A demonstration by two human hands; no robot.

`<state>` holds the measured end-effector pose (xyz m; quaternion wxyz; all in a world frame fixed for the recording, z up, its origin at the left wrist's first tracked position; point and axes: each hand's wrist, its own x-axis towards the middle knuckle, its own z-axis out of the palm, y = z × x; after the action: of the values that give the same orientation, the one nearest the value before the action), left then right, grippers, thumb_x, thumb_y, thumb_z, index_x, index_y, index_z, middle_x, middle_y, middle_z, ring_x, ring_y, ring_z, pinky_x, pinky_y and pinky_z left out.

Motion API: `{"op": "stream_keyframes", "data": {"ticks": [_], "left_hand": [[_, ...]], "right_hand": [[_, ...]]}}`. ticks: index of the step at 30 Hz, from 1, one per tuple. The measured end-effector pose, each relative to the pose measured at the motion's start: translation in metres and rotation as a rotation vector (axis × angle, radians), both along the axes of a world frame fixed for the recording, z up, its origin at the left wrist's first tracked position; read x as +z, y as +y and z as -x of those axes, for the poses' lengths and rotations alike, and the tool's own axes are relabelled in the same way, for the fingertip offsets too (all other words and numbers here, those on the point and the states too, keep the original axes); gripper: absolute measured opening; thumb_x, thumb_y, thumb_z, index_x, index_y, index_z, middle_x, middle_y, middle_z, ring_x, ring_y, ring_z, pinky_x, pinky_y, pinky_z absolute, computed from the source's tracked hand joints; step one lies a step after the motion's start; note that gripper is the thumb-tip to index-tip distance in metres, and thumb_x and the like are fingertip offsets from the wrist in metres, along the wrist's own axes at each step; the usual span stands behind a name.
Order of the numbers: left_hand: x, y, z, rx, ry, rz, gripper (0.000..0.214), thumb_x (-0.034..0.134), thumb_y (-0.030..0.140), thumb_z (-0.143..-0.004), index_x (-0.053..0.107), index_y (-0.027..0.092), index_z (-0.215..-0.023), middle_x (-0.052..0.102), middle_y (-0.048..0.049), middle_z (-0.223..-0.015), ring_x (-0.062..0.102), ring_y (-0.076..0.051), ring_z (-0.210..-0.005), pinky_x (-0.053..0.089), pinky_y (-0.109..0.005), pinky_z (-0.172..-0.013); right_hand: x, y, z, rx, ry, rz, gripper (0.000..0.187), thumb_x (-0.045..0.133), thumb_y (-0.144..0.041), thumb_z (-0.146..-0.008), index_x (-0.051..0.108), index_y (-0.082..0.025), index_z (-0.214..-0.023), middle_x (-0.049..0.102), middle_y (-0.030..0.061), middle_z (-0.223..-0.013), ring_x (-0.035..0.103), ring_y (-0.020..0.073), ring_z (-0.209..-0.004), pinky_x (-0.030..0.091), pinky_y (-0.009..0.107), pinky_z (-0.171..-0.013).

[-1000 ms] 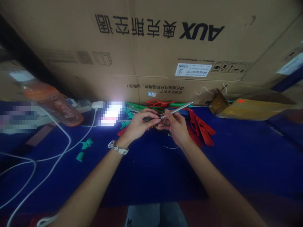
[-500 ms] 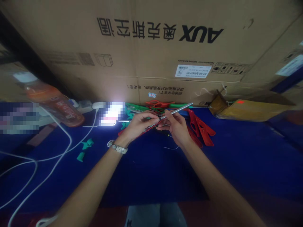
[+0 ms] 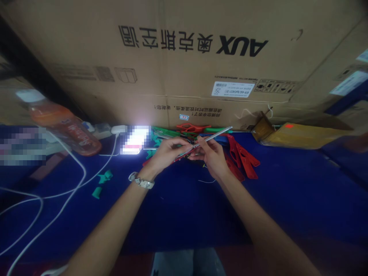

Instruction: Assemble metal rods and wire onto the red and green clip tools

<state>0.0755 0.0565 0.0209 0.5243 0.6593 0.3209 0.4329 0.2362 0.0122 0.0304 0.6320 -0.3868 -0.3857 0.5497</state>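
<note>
Over the blue table, a thin silver metal rod (image 3: pixel 220 133) slants up to the right between both hands. My right hand (image 3: pixel 212 156) is closed around its middle, thumb on top. The fingers of my left hand (image 3: pixel 168 154) pinch at the rod's lower end; exactly what lies under the fingertips is hidden. Beneath the hands, a red strip shows in part. Red flat plastic pieces (image 3: pixel 243 157) lie just right of my right hand. Behind the hands is a pile of green and red plastic parts (image 3: pixel 192 128).
A large cardboard box (image 3: pixel 172 84) walls off the back. On the left are a drink bottle (image 3: pixel 64 124), a bright blurred-out screen (image 3: pixel 135 140), white cables (image 3: pixel 82 180) and small green plastic pieces (image 3: pixel 97 191). A yellow package (image 3: pixel 301 136) lies at the back right.
The view has shifted slightly. Both hands keep nearly the same place and hold on the rod, with only a small shift of the fingers.
</note>
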Motion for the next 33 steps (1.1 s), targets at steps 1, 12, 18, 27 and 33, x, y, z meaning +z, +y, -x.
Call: {"op": "stream_keyframes", "data": {"ticks": [1,12,18,27,33], "left_hand": [[0.0002,0.0003,0.0003,-0.007,0.002,-0.007,0.015,0.078,0.035,-0.077,0.075,0.021,-0.081,0.074,-0.0042,-0.091,0.066,-0.016,-0.082,0.053,-0.035,-0.082],[-0.0004,0.0007,0.0015,-0.028,-0.015,0.001,0.016,0.081,0.032,-0.073,0.078,0.021,-0.084,0.076,-0.0046,-0.094,0.068,-0.017,-0.086,0.054,-0.035,-0.086],[-0.0007,0.0013,0.0017,-0.034,-0.028,0.038,0.015,0.082,0.033,-0.072,0.079,0.022,-0.083,0.076,-0.0039,-0.092,0.068,-0.017,-0.085,0.054,-0.035,-0.083],[0.0032,-0.0012,0.0009,-0.033,-0.04,0.069,0.012,0.081,0.028,-0.071,0.078,0.022,-0.081,0.076,-0.0035,-0.089,0.068,-0.017,-0.082,0.054,-0.035,-0.083],[0.0008,-0.0005,0.0013,-0.045,-0.065,0.113,0.013,0.082,0.028,-0.07,0.079,0.022,-0.081,0.076,-0.0035,-0.088,0.068,-0.017,-0.081,0.054,-0.035,-0.082]], "right_hand": [[0.0001,0.0001,0.0001,-0.004,0.003,0.0,0.042,0.084,-0.052,-0.068,0.062,-0.018,-0.079,0.067,-0.0033,-0.063,0.065,0.0115,-0.049,0.066,0.029,-0.055],[0.0016,-0.0009,0.0005,-0.009,0.012,-0.004,0.042,0.085,-0.052,-0.067,0.062,-0.018,-0.078,0.067,-0.0039,-0.063,0.066,0.0117,-0.05,0.066,0.03,-0.056],[0.0008,-0.0008,0.0004,-0.003,0.009,-0.014,0.041,0.085,-0.051,-0.067,0.062,-0.019,-0.078,0.067,-0.004,-0.064,0.066,0.0118,-0.051,0.066,0.03,-0.057],[0.0021,-0.0012,0.0003,-0.005,0.002,-0.022,0.042,0.085,-0.052,-0.067,0.062,-0.018,-0.078,0.066,-0.0042,-0.061,0.066,0.0121,-0.049,0.066,0.029,-0.054],[0.0017,-0.0012,0.0009,0.0,0.011,-0.036,0.04,0.085,-0.05,-0.068,0.062,-0.018,-0.079,0.067,-0.0039,-0.063,0.066,0.0118,-0.05,0.066,0.029,-0.056]]}}
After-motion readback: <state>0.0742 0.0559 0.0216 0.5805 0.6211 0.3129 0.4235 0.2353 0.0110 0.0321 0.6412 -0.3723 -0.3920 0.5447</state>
